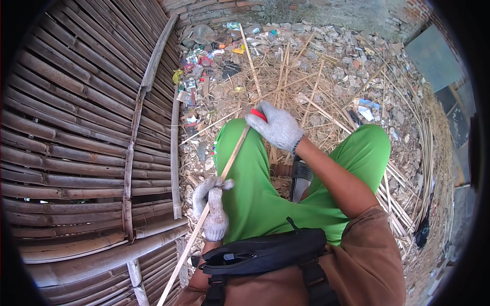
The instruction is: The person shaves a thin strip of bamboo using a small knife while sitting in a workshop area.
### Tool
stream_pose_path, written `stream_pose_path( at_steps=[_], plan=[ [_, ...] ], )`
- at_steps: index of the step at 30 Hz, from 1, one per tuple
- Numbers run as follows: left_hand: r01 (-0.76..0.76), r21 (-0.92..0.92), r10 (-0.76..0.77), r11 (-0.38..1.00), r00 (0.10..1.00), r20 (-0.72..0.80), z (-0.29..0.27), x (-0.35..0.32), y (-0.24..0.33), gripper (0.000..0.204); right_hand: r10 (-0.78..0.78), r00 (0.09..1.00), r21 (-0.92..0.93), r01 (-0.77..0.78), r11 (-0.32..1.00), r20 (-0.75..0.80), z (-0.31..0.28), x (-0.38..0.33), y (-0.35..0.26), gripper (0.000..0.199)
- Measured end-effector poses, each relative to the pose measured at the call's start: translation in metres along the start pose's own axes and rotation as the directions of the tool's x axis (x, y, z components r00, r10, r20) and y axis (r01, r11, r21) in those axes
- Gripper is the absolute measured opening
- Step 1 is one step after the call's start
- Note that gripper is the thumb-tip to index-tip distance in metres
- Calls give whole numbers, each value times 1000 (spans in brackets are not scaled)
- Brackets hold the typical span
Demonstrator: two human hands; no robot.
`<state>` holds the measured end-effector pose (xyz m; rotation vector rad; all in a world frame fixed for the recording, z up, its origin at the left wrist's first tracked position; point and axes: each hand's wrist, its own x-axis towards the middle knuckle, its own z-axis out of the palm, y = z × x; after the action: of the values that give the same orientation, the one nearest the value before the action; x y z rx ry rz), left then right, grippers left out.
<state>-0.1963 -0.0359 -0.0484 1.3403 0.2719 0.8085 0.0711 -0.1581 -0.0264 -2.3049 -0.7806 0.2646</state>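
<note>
A long, pale bamboo strip (230, 162) slants up from the lower edge across my green-trousered left knee. Lower down, my left hand (216, 217), in a light grey knitted glove, is closed around it. My right hand (282, 128), gloved alike, grips a red-handled knife (259, 115) at the knee. A short part of its dull blade points left, close to the strip. Whether blade and strip touch is hard to make out. Beyond the right hand a strip of the same colour (250, 61) stretches away over the ground; the glove hides whether they are one piece.
A bamboo slat wall (87, 137) stands close on my left. Loose bamboo strips (400, 214) lie in a bundle to my right. Shavings, rubble and plastic litter (204, 64) cover the ground ahead, up to a brick wall (316, 13). A black waist bag (265, 252) rests against me.
</note>
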Motion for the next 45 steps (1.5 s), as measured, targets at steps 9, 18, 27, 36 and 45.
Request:
stream_pose_path(
  at_steps=[9,18,27,36,45],
  plan=[
    [17,-66,-14,998,998,56,-9,6,-3,29,194,964,682,-264,682,180,10,18,9,41],
    [34,26,-37,999,988,150,-21,19,-5,32,260,927,755,-372,540,271,21,24,19,33],
    [-264,-224,313,938,922,227,6,57,-12,47,173,985,316,-168,934,14,27,16,15,67],
    [-358,-206,362,911,932,-19,12,51,-16,50,42,999,54,-43,998,27,1,-15,5,57],
    [-286,-336,300,897,954,-10,15,50,-10,50,-1,1000,113,2,994,-14,9,-9,3,52]
  ],
)
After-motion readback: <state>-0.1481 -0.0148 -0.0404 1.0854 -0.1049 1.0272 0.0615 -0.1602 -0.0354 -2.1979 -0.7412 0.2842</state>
